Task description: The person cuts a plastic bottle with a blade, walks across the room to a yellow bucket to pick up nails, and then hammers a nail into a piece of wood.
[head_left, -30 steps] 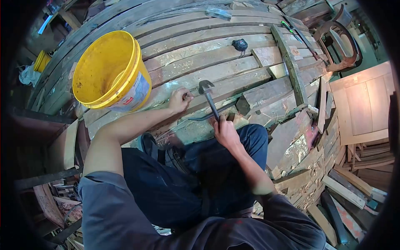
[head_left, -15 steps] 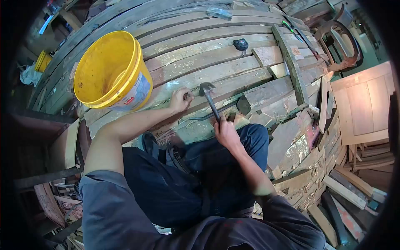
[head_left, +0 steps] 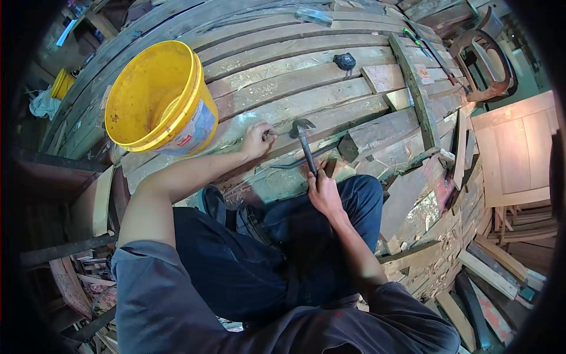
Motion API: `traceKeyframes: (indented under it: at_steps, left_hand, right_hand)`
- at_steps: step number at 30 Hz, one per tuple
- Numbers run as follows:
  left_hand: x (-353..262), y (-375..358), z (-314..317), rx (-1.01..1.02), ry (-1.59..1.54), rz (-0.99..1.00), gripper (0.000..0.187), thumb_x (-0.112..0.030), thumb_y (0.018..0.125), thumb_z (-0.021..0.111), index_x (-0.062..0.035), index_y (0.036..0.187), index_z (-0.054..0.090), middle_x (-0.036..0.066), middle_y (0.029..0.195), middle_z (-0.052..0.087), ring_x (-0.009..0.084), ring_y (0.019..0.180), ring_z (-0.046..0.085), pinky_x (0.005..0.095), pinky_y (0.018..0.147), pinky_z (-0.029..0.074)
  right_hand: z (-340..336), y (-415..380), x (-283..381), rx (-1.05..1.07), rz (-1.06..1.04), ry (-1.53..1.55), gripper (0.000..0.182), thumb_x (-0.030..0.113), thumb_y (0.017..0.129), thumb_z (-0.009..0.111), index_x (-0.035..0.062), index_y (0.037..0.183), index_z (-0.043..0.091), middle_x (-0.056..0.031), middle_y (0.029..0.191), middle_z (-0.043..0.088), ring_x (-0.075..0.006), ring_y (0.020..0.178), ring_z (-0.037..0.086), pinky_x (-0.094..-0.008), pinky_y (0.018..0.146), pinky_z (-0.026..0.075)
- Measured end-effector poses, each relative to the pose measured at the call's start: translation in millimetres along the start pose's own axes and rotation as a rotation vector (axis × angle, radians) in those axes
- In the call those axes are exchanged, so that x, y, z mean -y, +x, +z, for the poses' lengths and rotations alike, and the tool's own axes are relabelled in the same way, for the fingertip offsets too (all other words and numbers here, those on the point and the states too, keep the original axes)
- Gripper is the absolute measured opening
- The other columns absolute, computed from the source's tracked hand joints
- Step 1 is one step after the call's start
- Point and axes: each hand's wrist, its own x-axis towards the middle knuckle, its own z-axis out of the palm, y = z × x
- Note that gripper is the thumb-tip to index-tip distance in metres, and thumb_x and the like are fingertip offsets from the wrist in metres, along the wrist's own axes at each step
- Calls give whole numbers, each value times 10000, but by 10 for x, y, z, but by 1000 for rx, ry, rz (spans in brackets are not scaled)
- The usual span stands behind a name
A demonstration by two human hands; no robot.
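My right hand is wrapped round the handle of a claw hammer, whose metal head points away from me over the wooden slats. My left hand rests on the slats to the left of the hammer head, its fingers pinched on something small and dark that I cannot make out. Just left of that hand stands a yellow bucket, open at the top. A dark, thin metal bar lies on the wood between my hands and my legs.
A black tape measure lies farther back. A wooden batten crosses the slats at the right, with a green-handled tool and a saw-like tool beyond. A glassy block is at the back. A wooden panel stands far right.
The hammer and my right hand have shifted slightly to the right. The left hand keeps its pinch in nearly the same place. The whole view has moved a little.
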Motion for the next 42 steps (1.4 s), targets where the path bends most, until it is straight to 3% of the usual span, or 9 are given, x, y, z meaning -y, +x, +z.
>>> traceKeyframes:
  at_steps: [11, 19, 22, 34, 38, 42]
  left_hand:
    - [3, -3, 13, -24, 17, 22, 79, -95, 780, 714, -55, 846, 698, 104, 779, 587, 221, 655, 582, 361, 618, 476]
    - [41, 5, 42, -33, 3, 12, 87, -105, 767, 721, -52, 829, 693, 113, 778, 594, 236, 642, 592, 373, 618, 485]
    - [79, 3, 39, -23, 45, 30, 91, -115, 795, 714, -45, 846, 690, 87, 781, 591, 194, 633, 564, 347, 599, 465]
    - [60, 8, 44, -28, 16, 19, 97, -118, 766, 719, -52, 829, 688, 122, 793, 595, 251, 662, 597, 382, 631, 490]
    - [75, 10, 51, -19, 13, 11, 91, -120, 773, 718, -62, 836, 688, 122, 793, 587, 252, 662, 594, 384, 632, 489]
    - [78, 12, 43, -18, 79, 38, 101, -136, 798, 719, -50, 841, 687, 89, 781, 587, 192, 639, 570, 339, 601, 467]
  right_hand:
    - [62, 125, -80, 10, -142, -135, 302, 231, 975, 504, -64, 912, 504, -334, 628, 566, -512, 640, 600, -578, 564, 479]
    - [3, 104, 22, -10, -131, -106, 304, 237, 974, 504, -61, 914, 512, -328, 636, 579, -509, 646, 604, -584, 571, 482]
    - [-11, 85, 102, -17, -131, -102, 311, 241, 974, 502, -60, 899, 505, -335, 652, 585, -514, 649, 606, -584, 580, 492]
    - [14, 93, 28, 17, -121, -139, 306, 242, 970, 508, -52, 886, 496, -333, 656, 590, -512, 646, 608, -589, 581, 493]
    - [-45, 41, 184, 11, -98, -87, 307, 244, 971, 508, -55, 902, 502, -332, 659, 591, -509, 663, 614, -586, 588, 495]
    - [72, 105, 18, -6, -101, -145, 298, 234, 969, 516, -57, 908, 504, -324, 645, 589, -504, 662, 617, -576, 574, 496]
